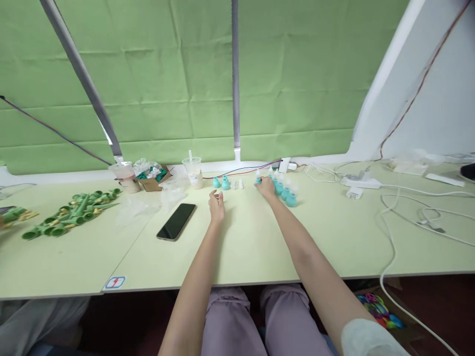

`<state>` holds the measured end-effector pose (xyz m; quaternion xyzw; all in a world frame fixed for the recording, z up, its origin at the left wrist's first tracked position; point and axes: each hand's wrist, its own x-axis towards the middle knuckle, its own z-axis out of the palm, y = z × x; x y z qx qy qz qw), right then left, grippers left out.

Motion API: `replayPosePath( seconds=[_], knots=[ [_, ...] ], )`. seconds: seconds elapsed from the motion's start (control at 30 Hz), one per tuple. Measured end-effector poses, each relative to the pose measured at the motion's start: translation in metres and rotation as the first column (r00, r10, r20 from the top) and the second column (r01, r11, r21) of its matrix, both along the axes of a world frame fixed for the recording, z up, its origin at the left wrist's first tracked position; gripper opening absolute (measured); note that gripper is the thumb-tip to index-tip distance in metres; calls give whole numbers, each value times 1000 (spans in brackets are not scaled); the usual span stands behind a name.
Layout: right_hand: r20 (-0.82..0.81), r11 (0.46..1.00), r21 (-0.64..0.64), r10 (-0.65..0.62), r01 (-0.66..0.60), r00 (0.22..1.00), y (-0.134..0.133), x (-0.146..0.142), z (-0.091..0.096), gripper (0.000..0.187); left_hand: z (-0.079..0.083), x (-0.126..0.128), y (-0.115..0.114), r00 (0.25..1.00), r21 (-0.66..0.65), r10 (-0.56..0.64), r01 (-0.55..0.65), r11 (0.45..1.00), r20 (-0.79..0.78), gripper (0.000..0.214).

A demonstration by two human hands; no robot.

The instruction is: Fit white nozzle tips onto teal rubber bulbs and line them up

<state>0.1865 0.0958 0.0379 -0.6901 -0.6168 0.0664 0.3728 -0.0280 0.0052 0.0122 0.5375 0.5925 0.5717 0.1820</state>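
My right hand point(265, 188) has its fingers closed round a small turquoise bottle point(257, 181) with a pointed white top, at the left of a group of bottles. Several similar turquoise bottles point(285, 193) with whitish tops stand in rows just right of that hand. My left hand point(217, 205) rests low over the table, fingers loosely bent and apart, holding nothing. Beyond it stand two turquoise pieces without tops, a left one point(216, 182) and a right one point(225, 184). Beside them are small white pointed tops point(241, 184).
A black phone point(176, 221) lies left of my left hand. Drink cups point(193, 173), a cardboard box point(153, 184) and plastic bags point(172, 195) stand behind it. Green plastic parts point(74, 212) are piled far left. White cables and a power strip point(360, 182) lie on the right.
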Motion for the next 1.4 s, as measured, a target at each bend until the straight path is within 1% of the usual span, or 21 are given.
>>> replayPosePath(
  seconds=[0.13, 0.23, 0.4, 0.53, 0.63, 0.7, 0.77, 0.8, 0.83, 0.87, 0.9, 0.97, 1.0, 1.03, 1.1, 1.2, 1.27, 1.33, 1.4],
  knots=[
    [43, 997, -12, -80, 81, 996, 12, -6, -6, 37, -1, 2, -1, 999, -35, -23, 22, 999, -31, 38],
    [67, 993, -15, -117, 119, 991, 19, -7, -8, 40, -3, 3, 1, 997, -31, -60, 59, 998, -57, 38],
    [97, 991, -10, -132, 133, 987, 26, -6, -14, 38, -5, 4, 5, 993, -38, -96, 93, 995, -67, 38],
    [97, 985, 23, -171, 170, 980, 27, -5, -18, 46, -4, 6, 5, 987, -64, -150, 146, 987, -62, 40],
    [77, 978, 70, -199, 194, 977, 23, -6, -19, 54, -3, 7, 3, 985, -71, -167, 163, 984, -54, 40],
    [52, 964, 139, -234, 225, 971, 17, -8, -19, 56, -3, 7, 2, 985, -71, -164, 160, 985, -50, 40],
    [6, 933, 230, -285, 276, 958, 10, -12, -18, 51, -3, 7, 1, 987, -71, -154, 151, 986, -50, 38],
    [-13, 919, 276, -291, 284, 956, 7, -15, -17, 46, -3, 7, 1, 987, -71, -151, 148, 986, -50, 38],
    [-14, 913, 314, -269, 260, 963, 4, -19, -16, 41, -3, 7, 1, 987, -71, -151, 147, 987, -52, 37],
    [10, 918, 342, -216, 200, 976, 1, -23, -15, 36, -3, 7, 1, 987, -71, -152, 148, 986, -54, 37],
    [61, 928, 358, -135, 105, 989, 0, -28, -14, 31, -3, 7, 1, 986, -70, -156, 152, 986, -58, 37],
    [194, 932, 342, 56, -121, 979, 0, -41, -11, 25, -4, 7, 2, 985, -64, -162, 158, 985, -64, 38],
    [253, 925, 314, 136, -214, 958, 1, -49, -10, 23, -4, 6, 2, 984, -59, -163, 159, 985, -66, 38],
    [293, 921, 279, 189, -273, 937, 3, -56, -8, 22, -5, 6, 3, 985, -54, -162, 159, 986, -66, 39],
    [319, 928, 201, 240, -313, 917, 7, -71, -5, 22, -7, 5, 4, 986, -44, -155, 153, 987, -68, 38],
    [326, 950, 76, 262, -302, 908, 14, -88, 2, 23, -8, 4, 5, 987, -36, -146, 144, 989, -69, 35],
    [353, 950, 9, 290, -313, 889, 16, -94, 5, 21, -9, 4, 5, 987, -27, -144, 142, 989, -73, 34],
    [372, 944, -24, 314, -329, 873, 17, -95, 8, 16, -9, 4, 5, 987, -21, -140, 139, 990, -79, 33],
    [366, 939, -25, 328, -344, 871, 17, -92, 8, 15, -8, 4, 4, 987, -32, -134, 132, 991, -90, 34]
  ],
)
